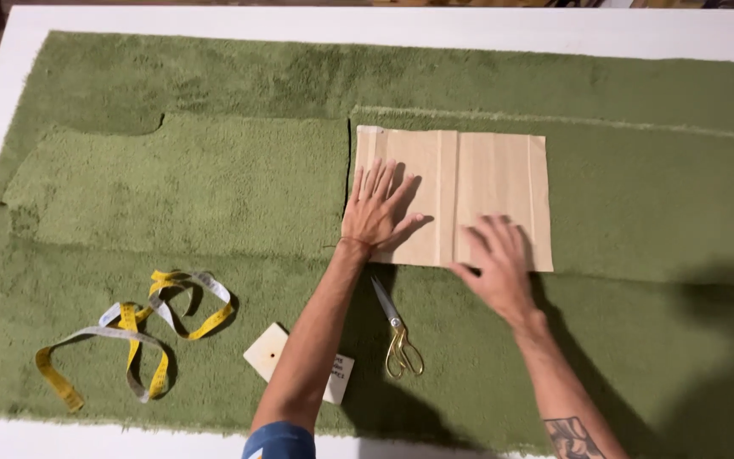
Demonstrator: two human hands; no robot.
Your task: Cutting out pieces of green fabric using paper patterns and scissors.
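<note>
fabric (214, 187): green, plain shaggy pile
my cardboard sheet (477, 183): tan
tape measure (133, 331): yellow and grey
scissors (397, 331): gold handles
table (384, 21): white

Left hand (377, 212) flat, palm down, fingers spread toward 12 o'clock, thumb out toward 3. Left forearm runs down toward 7 o'clock. Right hand (494, 265) flat, palm down, fingers toward 11 o'clock. Right forearm extends toward 5 o'clock, tattoo near elbow.

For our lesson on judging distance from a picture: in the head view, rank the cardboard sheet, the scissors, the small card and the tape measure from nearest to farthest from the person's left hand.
From the left hand:
1. Cardboard sheet, under the palm, touching.
2. Scissors, just below the wrist.
3. Small card, lower left beside the forearm.
4. Tape measure, far left on the green fabric.
</note>
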